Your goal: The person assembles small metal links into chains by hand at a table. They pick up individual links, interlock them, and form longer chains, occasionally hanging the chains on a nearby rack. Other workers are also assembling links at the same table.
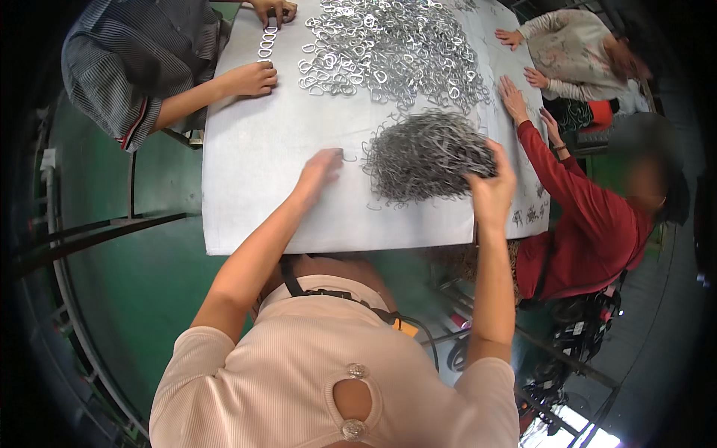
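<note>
A dense heap of thin dark metal wire hooks (pixel 429 160) lies on the white-covered table before me. My right hand (pixel 494 183) is at the heap's right edge, thumb and fingers curled around hooks there. To the left of the heap is my left hand (pixel 321 173), over the table and smeared by motion. Something small and dark shows at its fingertips, too blurred to name. A loose bit of wire (pixel 350 158) is just beyond those fingertips, beside the heap.
Shiny D-shaped metal rings (pixel 388 52) are spread over the table's far part. A person in a striped shirt (pixel 142 67) handles a row of rings (pixel 267 45) at left. At right, a person in red (pixel 579 216) and another in a light top (pixel 571 48) have hands on the table (pixel 254 201).
</note>
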{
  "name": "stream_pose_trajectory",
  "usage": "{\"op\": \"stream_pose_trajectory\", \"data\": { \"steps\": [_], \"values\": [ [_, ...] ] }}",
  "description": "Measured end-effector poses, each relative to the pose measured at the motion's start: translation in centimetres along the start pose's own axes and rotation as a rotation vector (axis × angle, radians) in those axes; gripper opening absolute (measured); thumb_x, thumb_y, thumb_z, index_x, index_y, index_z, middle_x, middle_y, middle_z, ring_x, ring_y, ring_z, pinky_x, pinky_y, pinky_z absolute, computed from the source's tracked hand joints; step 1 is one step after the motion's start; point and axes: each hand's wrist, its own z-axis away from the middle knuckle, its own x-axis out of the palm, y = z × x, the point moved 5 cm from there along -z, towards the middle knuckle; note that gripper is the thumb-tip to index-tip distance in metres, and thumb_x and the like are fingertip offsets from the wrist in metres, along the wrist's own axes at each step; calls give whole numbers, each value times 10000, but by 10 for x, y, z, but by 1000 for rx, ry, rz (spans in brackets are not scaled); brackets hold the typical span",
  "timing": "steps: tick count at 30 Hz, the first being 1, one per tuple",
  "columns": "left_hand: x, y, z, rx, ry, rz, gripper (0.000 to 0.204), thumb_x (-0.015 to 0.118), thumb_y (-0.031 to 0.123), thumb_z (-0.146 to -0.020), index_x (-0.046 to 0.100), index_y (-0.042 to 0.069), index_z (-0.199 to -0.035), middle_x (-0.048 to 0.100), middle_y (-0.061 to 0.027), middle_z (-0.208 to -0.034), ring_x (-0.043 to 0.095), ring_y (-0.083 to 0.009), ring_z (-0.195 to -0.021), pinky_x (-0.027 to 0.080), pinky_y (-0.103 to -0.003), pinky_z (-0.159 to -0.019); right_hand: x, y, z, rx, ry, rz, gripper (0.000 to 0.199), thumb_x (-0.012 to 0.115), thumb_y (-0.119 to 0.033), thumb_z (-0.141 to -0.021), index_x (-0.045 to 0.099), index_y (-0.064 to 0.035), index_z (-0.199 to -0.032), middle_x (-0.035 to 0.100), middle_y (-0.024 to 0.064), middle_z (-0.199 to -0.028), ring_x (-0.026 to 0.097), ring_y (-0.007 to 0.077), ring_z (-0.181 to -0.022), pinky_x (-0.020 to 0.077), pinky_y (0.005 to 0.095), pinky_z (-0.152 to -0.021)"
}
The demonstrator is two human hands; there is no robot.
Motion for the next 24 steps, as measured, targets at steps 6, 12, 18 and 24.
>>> {"op": "stream_pose_trajectory", "data": {
  "steps": [6, 12, 18, 24],
  "values": [
    [92, -4, -8, -383, -263, 528, 546, 364, 454, -977, 404, 91, -1382, 409, -167, -1410, 410, -312, -1282, 387, -534, -1018, -36, -26, -22, 133, -101, -182, 637, 565, 205, -603, 513, 29, -1212, 599, 112, -1132, 595, 165, -997, 478, 274, -865],
    [109, 24, -17, -366, -267, 892, 488, 397, 387, -974, 516, 8, -1259, 570, -155, -1245, 569, -282, -1116, 451, -445, -989, -1, 24, -37, 10, -291, -4, 604, 566, 198, -589, 551, -14, -1154, 575, 49, -1114, 536, 150, -1088, 390, 258, -965],
    [106, 12, -22, -335, -90, 848, 394, 377, 276, -985, 526, 18, -1244, 588, -141, -1221, 580, -274, -1096, 472, -453, -966, 19, 20, -43, -111, -263, -25, 537, 558, 178, -600, 571, -4, -1105, 580, 94, -1063, 569, 208, -1031, 430, 275, -910],
    [62, -12, -28, -350, -31, 597, 381, 289, 181, -988, 453, -4, -1279, 580, -170, -1202, 593, -269, -1077, 510, -445, -894, 12, 10, -51, -171, -298, -7, 514, 583, 153, -600, 615, -37, -1077, 559, 139, -1041, 598, 303, -944, 471, 326, -817]
  ]
}}
